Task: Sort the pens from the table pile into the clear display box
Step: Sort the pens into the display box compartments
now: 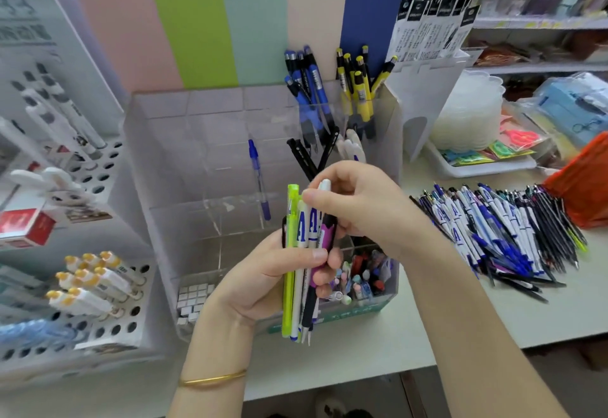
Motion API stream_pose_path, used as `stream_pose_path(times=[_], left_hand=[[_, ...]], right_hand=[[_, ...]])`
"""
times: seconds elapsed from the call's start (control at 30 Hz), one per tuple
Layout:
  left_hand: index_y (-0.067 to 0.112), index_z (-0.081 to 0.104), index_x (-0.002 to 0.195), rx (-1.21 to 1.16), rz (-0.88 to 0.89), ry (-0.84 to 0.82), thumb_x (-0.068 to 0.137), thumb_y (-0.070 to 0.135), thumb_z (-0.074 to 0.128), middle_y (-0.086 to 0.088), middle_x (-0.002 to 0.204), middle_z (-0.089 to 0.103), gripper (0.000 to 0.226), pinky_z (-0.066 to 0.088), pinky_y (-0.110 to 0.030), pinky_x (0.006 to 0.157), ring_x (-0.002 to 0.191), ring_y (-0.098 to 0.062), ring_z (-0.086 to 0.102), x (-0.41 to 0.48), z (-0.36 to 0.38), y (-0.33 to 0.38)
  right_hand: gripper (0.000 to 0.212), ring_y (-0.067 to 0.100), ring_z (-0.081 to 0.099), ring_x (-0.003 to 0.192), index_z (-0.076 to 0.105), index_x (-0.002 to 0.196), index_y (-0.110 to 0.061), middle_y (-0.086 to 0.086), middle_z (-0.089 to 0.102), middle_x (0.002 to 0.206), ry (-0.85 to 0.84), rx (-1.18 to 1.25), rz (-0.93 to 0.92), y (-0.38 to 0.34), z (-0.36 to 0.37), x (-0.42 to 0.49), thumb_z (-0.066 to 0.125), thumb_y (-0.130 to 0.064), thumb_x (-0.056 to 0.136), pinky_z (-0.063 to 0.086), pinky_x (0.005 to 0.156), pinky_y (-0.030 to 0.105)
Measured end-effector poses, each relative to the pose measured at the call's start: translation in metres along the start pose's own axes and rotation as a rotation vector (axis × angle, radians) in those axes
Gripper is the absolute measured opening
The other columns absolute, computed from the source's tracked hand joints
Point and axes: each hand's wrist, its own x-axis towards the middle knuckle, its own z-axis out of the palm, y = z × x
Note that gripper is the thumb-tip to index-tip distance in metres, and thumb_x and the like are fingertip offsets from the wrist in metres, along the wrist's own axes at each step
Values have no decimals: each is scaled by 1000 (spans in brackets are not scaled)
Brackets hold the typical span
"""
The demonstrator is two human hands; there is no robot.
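Nearest, the left hand (pixel 263 274) grips a pen bundle (pixel 301 230) before the box (pixel 197 154); the right hand (pixel 357 207) pinches one pen (pixel 325 186). Pile (pixel 493 230) lies on the worktop (pixel 411 319).

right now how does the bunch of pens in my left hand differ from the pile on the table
The bunch stands upright, gripped in the left hand; the pile lies flat on the table to the right. The bunch is a handful, the pile many more. The right hand pinches one pen of the bunch; no hand touches the pile. Both include white pens with blue lettering.
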Motion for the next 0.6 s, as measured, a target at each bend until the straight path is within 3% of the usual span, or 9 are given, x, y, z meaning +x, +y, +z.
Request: stream_pose_path(times=[0.13,0.27,0.4,0.5,0.6], left_hand=[[-1,42,128,-26,-14,-3,86,8,67,-10,88,60,49,49,-26,62,66,-12,54,-6,-2,0],[1,47,119,-86,-13,-21,85,7,68,-12,91,62,41,51,-25,60,66,-12,57,-9,-7,5],[3,38,128,-101,-48,-53,88,4,63,-9,90,60,47,50,-24,59,66,-11,55,-9,-9,6],[2,52,112,-93,-76,-37,87,4,64,-7,86,58,28,49,-24,59,65,-11,54,-8,-10,5],[3,51,111,-151,-93,-37,86,4,65,-6,85,58,28,48,-23,59,64,-10,54,-7,-10,3]], right_hand=[[14,9,39,41,58,78,-14,1,54,59,-55,123,-8,5,-2,6,66,-20,88,32,36,17],[13,7,38,42,57,79,-12,1,45,59,54,279,-38,3,-1,11,63,-17,89,29,35,17],[15,8,50,49,55,89,-14,0,54,66,-96,182,46,2,3,11,66,-25,88,38,44,22],[25,8,58,59,54,92,-19,-8,57,66,-186,52,27,2,9,8,75,-23,79,44,48,21],[26,15,62,65,53,88,-18,-6,57,66,-162,54,-3,2,10,8,77,-20,77,52,57,30]])
